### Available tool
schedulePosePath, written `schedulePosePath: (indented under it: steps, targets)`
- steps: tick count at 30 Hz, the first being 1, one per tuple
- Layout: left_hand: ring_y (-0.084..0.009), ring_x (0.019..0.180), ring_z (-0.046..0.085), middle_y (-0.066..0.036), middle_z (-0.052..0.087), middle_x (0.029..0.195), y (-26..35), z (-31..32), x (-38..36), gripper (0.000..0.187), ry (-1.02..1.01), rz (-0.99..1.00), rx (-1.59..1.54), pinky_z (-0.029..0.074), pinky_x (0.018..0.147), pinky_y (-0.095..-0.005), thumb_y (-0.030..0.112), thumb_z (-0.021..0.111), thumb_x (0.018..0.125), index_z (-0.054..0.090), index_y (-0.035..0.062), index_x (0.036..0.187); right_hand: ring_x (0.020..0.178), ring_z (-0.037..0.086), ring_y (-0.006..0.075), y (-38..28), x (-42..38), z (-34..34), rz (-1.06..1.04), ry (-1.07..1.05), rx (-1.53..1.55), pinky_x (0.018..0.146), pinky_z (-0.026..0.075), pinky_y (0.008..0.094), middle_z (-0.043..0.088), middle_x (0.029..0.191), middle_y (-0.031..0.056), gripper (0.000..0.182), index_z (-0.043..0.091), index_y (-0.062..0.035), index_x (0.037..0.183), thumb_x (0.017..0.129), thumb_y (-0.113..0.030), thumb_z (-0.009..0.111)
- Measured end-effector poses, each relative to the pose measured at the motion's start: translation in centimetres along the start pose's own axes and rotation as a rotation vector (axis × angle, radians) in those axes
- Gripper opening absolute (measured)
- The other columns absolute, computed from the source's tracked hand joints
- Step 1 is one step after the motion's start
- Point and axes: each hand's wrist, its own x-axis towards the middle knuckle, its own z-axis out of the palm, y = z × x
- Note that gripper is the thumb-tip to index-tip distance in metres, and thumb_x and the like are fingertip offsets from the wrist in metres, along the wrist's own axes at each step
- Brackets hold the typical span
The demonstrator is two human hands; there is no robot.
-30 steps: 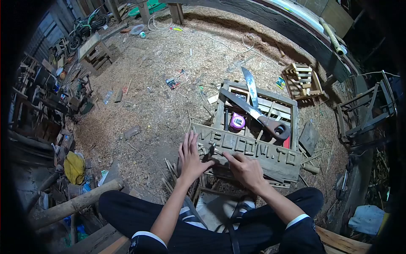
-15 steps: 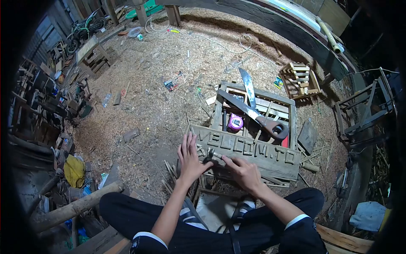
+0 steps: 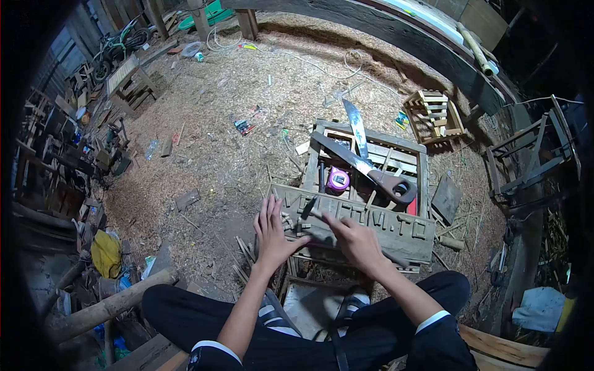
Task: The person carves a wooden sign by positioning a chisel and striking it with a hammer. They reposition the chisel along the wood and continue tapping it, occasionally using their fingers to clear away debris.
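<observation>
A wooden board (image 3: pixel 396 243) lies across a slatted wooden frame, with raised letters made of small wood strips along it. My right hand (image 3: pixel 357 246) is closed around a small hammer (image 3: pixel 313 209), its dark head raised over the letters. My left hand (image 3: pixel 272 238) rests at the board's left end, fingers stretched out and thumb spread towards the middle. Small wood pieces (image 3: pixel 287 221) lie on the board between its fingers and thumb. Beyond the board, a pink tape measure (image 3: pixel 338 180), a handsaw (image 3: pixel 388 182) and a long blade (image 3: pixel 356 127) rest on the frame (image 3: pixel 422 167).
A slatted wooden crate (image 3: pixel 455 127) sits at the back right. Wood shavings (image 3: pixel 210 117) and scraps cover the ground. A bamboo pole (image 3: pixel 117 303) runs by my left knee, near a yellow cloth (image 3: pixel 107 253). Cluttered wood and tools line the left side.
My right hand has lifted the hammer head up and away from the low spot near my left thumb. The left hand stays nearly in place. The view has shifted slightly.
</observation>
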Motion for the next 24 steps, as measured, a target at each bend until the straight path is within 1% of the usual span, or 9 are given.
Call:
schedulePosePath:
  steps: [1,3,7,10,11,13,16,19,24]
  targets:
    - [-0.0386,0.163,0.015,-0.020,0.022,0.174,0.1,-0.1,0.1,0.131,0.000,0.000,-0.001,0.016,0.128,-0.0603,0.061,0.092,0.069,0.021,0.0068,0.166,0.071,0.070,0.0365,0.3,0.5,0.0,-0.020,-0.112,-0.119,0.058,0.053,0.0500,0.069,0.091,0.0119,0.051,0.062,-0.0228,0.147,0.097,-0.011,0.064]
    - [-0.0387,0.163,0.016,-0.019,0.022,0.174,0.0,-0.1,0.1,0.131,0.003,-0.009,-0.003,0.015,0.128,-0.0606,0.062,0.091,0.069,0.021,0.0073,0.166,0.070,0.069,0.0339,0.7,1.2,0.0,0.026,-0.140,-0.126,0.055,0.051,0.0466,0.069,0.091,0.0117,0.050,0.065,-0.0254,0.146,0.099,-0.010,0.065]
    - [-0.0387,0.163,0.016,-0.020,0.023,0.174,-0.2,0.1,0.0,0.131,-0.003,-0.002,0.004,0.015,0.128,-0.0608,0.062,0.091,0.069,0.022,0.0067,0.165,0.071,0.069,0.0344,0.5,1.6,-0.7,0.020,0.049,-0.053,0.056,0.051,0.0464,0.069,0.088,0.0097,0.052,0.067,-0.0247,0.143,0.094,-0.009,0.065]
    - [-0.0384,0.163,0.014,-0.020,0.023,0.173,0.0,0.0,0.1,0.132,0.004,-0.012,0.011,0.015,0.128,-0.0606,0.064,0.091,0.068,0.022,0.0050,0.165,0.075,0.072,0.0322,1.7,1.6,0.2,-0.022,-0.166,-0.202,0.060,0.056,0.0467,0.067,0.089,0.0103,0.058,0.066,-0.0285,0.143,0.089,-0.008,0.064]
    - [-0.0384,0.163,0.014,-0.020,0.023,0.173,0.0,-0.1,0.2,0.132,0.005,-0.013,0.012,0.015,0.128,-0.0606,0.064,0.091,0.068,0.022,0.0050,0.165,0.075,0.072,0.0322,2.0,1.7,0.3,-0.024,-0.166,-0.201,0.060,0.056,0.0467,0.067,0.089,0.0103,0.058,0.066,-0.0285,0.143,0.089,-0.008,0.064]
    - [-0.0383,0.163,0.014,-0.020,0.023,0.174,-0.2,0.1,0.1,0.133,0.012,-0.003,0.010,0.015,0.128,-0.0606,0.064,0.091,0.068,0.022,0.0055,0.165,0.074,0.071,0.0310,1.8,2.1,-0.1,-0.170,0.044,-0.184,0.058,0.053,0.0453,0.067,0.087,0.0093,0.055,0.069,-0.0277,0.141,0.091,-0.008,0.063]
    - [-0.0380,0.163,0.014,-0.019,0.022,0.174,-0.3,0.2,0.1,0.133,0.010,-0.004,0.005,0.015,0.128,-0.0604,0.063,0.091,0.068,0.022,0.0060,0.166,0.075,0.071,0.0307,0.7,2.3,-0.6,-0.037,-0.013,-0.160,0.060,0.054,0.0445,0.068,0.089,0.0090,0.054,0.071,-0.0285,0.140,0.089,-0.009,0.065]
    - [-0.0375,0.164,0.013,-0.019,0.022,0.174,-0.3,0.1,0.1,0.132,0.006,-0.002,-0.016,0.014,0.128,-0.0601,0.062,0.092,0.068,0.021,0.0065,0.166,0.075,0.070,0.0317,1.1,2.5,-0.3,-0.086,-0.121,-0.201,0.061,0.055,0.0455,0.067,0.087,0.0091,0.053,0.073,-0.0287,0.138,0.089,-0.009,0.065]
    - [-0.0371,0.164,0.013,-0.019,0.022,0.174,-0.5,0.4,0.0,0.132,-0.005,-0.005,-0.004,0.014,0.128,-0.0594,0.057,0.094,0.068,0.021,0.0064,0.166,0.078,0.072,0.0328,0.6,3.6,-1.6,-0.081,-0.071,-0.129,0.063,0.056,0.0474,0.069,0.089,0.0096,0.053,0.072,-0.0288,0.138,0.090,-0.008,0.064]
